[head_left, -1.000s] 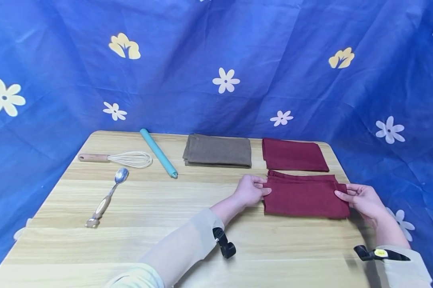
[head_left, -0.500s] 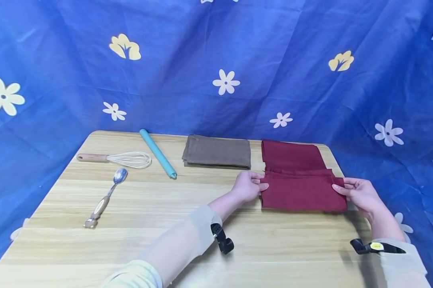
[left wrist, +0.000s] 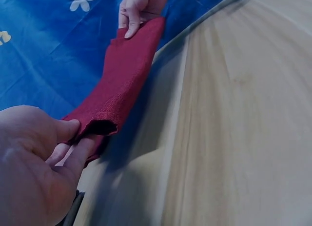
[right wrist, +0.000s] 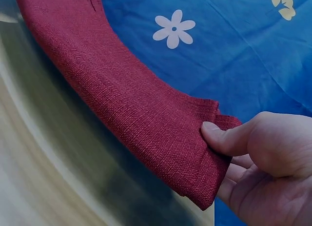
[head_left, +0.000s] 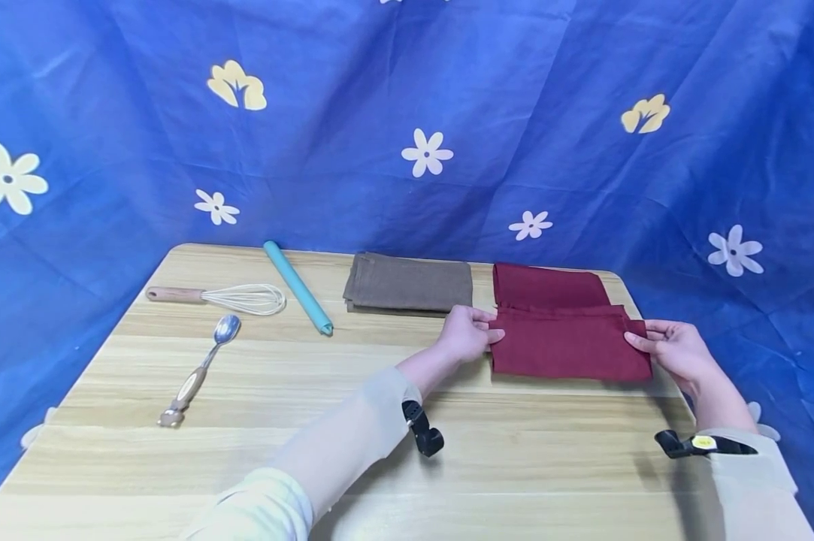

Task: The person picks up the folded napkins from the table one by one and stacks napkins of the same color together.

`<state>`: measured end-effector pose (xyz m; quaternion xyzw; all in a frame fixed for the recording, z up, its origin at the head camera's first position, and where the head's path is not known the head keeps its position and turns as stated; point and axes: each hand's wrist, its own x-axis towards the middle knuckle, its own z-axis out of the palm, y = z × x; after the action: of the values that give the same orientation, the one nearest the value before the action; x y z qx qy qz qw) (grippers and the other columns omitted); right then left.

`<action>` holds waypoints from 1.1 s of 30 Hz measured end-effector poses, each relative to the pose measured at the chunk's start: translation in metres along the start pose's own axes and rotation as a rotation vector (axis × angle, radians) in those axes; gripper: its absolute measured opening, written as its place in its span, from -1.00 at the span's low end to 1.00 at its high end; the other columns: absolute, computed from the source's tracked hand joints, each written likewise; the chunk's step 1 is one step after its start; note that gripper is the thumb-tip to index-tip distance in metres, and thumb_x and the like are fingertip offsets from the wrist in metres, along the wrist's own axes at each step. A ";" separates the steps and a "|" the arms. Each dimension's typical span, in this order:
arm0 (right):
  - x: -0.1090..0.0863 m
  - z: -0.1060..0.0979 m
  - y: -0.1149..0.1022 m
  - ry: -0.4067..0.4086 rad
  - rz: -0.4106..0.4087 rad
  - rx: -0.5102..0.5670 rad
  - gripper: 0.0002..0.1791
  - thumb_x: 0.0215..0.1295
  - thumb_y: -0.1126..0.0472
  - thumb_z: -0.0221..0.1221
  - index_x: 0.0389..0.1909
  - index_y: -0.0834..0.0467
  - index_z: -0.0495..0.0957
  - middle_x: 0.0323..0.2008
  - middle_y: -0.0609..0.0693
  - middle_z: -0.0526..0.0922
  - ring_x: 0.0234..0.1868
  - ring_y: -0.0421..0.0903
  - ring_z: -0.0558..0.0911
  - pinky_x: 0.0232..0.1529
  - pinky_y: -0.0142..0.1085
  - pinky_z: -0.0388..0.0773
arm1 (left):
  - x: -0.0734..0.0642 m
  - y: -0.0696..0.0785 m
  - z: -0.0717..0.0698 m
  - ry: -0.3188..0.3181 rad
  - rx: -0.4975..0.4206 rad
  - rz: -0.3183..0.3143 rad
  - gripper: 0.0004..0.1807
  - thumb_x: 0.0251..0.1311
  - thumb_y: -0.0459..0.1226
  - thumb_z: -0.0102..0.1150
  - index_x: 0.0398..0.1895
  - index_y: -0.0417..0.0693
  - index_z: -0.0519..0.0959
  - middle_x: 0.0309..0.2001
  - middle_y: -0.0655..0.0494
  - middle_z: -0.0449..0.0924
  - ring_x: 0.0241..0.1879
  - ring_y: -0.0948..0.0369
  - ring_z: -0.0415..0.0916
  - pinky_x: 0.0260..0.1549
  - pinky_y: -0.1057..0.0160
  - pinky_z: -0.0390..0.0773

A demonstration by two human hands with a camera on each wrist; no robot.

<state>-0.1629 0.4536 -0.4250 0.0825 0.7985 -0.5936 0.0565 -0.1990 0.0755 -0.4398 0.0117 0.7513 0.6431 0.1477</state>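
Note:
A folded dark red cloth point(head_left: 569, 346) is stretched between both hands at the right of the table. My left hand point(head_left: 466, 334) pinches its left end, thumb on top and fingers beneath. At the other end my right hand point(head_left: 677, 349) pinches the right edge in the same way. In both wrist views the cloth hangs above the tabletop, and its folded layers show at the left end. Behind it lies a second folded dark red cloth point(head_left: 549, 287), its front part hidden by the held one.
A folded grey-brown cloth point(head_left: 410, 282) lies at the back middle of the table point(head_left: 352, 481). Further left are a teal rolled-up piece point(head_left: 298, 288), a wire whisk point(head_left: 244, 299) and a metal spoon point(head_left: 204, 368). A blue flowered curtain point(head_left: 312, 135) hangs behind the table.
Both hands have lifted the held red cloth and carried it away from me, toward the back of the table. It now overlaps the front of the second red cloth in the head view.

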 end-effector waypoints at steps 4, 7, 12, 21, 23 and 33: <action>0.006 0.000 -0.005 0.007 -0.010 -0.025 -0.69 0.42 0.34 0.37 0.08 0.34 0.59 -0.26 -0.23 0.79 -0.29 -0.28 0.75 -0.27 -0.42 0.70 | 0.007 0.003 -0.001 0.001 0.000 -0.010 -0.66 0.23 -0.46 0.49 0.08 -0.28 0.73 -0.20 -0.03 0.66 -0.37 0.19 0.71 -0.29 0.25 0.75; 0.011 0.000 -0.010 0.023 -0.020 -0.061 -0.60 0.43 0.32 0.37 0.14 0.44 0.53 -0.28 -0.25 0.78 -0.30 -0.28 0.75 -0.27 -0.42 0.70 | 0.012 0.007 -0.001 -0.002 0.008 -0.007 -0.65 0.24 -0.46 0.48 0.09 -0.28 0.73 -0.21 -0.02 0.65 -0.41 0.19 0.72 -0.32 0.24 0.75; 0.020 0.000 -0.014 0.048 -0.030 -0.134 -0.39 0.46 0.25 0.36 0.27 0.60 0.38 -0.30 -0.30 0.75 -0.29 -0.33 0.73 -0.23 -0.44 0.70 | 0.020 0.012 -0.002 0.012 0.074 0.023 -0.67 0.23 -0.41 0.51 0.07 -0.24 0.74 -0.21 0.01 0.66 -0.32 0.22 0.68 -0.32 0.31 0.69; 0.040 -0.007 -0.011 0.029 -0.008 -0.048 -0.61 0.45 0.33 0.34 0.13 0.47 0.50 -0.32 -0.24 0.78 -0.33 -0.30 0.74 -0.29 -0.42 0.71 | 0.043 0.015 0.000 0.045 0.190 0.044 -0.70 0.23 -0.32 0.54 0.02 -0.16 0.78 -0.18 0.02 0.77 -0.15 0.22 0.69 -0.17 0.33 0.64; 0.045 -0.008 -0.011 0.024 -0.008 -0.016 -0.67 0.44 0.35 0.34 0.08 0.43 0.52 -0.33 -0.22 0.78 -0.33 -0.29 0.74 -0.29 -0.41 0.71 | 0.049 0.016 0.000 0.051 0.172 0.039 -0.71 0.23 -0.33 0.53 0.01 -0.17 0.78 -0.17 0.00 0.78 -0.14 0.20 0.71 -0.15 0.32 0.65; 0.070 -0.012 -0.019 0.023 -0.010 0.056 -0.91 0.44 0.41 0.32 -0.12 0.23 0.64 -0.37 -0.18 0.78 -0.37 -0.29 0.74 -0.32 -0.40 0.72 | 0.076 0.021 0.003 0.117 0.124 0.010 -0.72 0.21 -0.35 0.54 -0.01 -0.20 0.79 -0.09 -0.04 0.77 -0.20 0.21 0.74 -0.12 0.33 0.66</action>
<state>-0.2356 0.4644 -0.4170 0.0870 0.7826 -0.6150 0.0421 -0.2747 0.0976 -0.4356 -0.0132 0.7970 0.5956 0.0993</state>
